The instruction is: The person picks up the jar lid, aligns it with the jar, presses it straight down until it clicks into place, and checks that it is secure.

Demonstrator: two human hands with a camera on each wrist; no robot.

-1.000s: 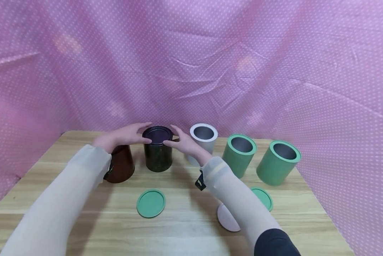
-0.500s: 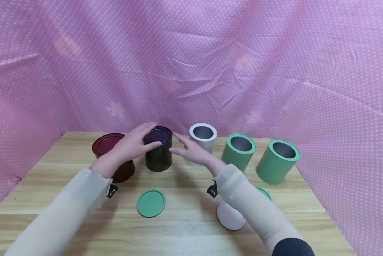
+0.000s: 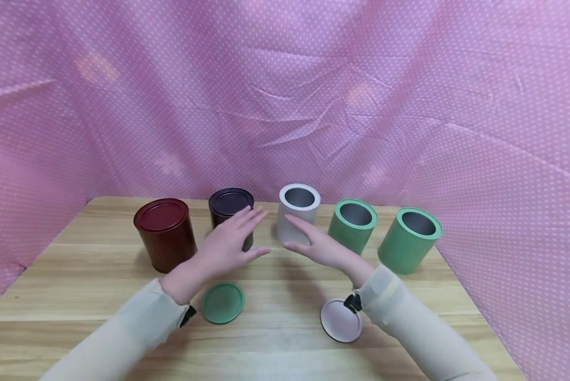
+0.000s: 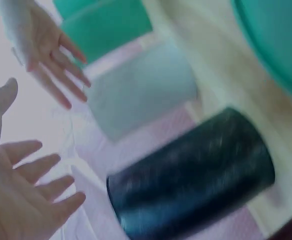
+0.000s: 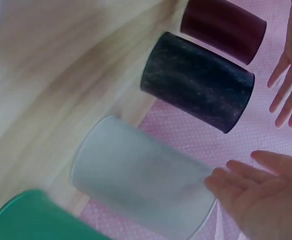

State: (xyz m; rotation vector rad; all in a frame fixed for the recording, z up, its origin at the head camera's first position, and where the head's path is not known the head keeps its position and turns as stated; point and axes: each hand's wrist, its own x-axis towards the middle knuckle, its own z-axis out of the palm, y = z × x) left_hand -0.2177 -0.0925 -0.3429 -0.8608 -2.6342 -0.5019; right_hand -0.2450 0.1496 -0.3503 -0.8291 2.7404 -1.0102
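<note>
My left hand is in the air with fingers spread, holding nothing, partly in front of the black can, whose lid is on. My right hand, also empty with straight fingers, hovers before the white can, which stands open at the top. In the left wrist view the black can and both hands appear apart from each other. Below the hands on the table lie a green lid and a white lid.
A dark red can with its lid on stands at the left. Two green cans, a nearer-middle green can and a far-right green can, are uncovered. Pink dotted cloth hangs behind the wooden table.
Both hands have drawn away from the black can, moving back and to the right. The red can's lid has come into view, while the second green lid is now hidden.
</note>
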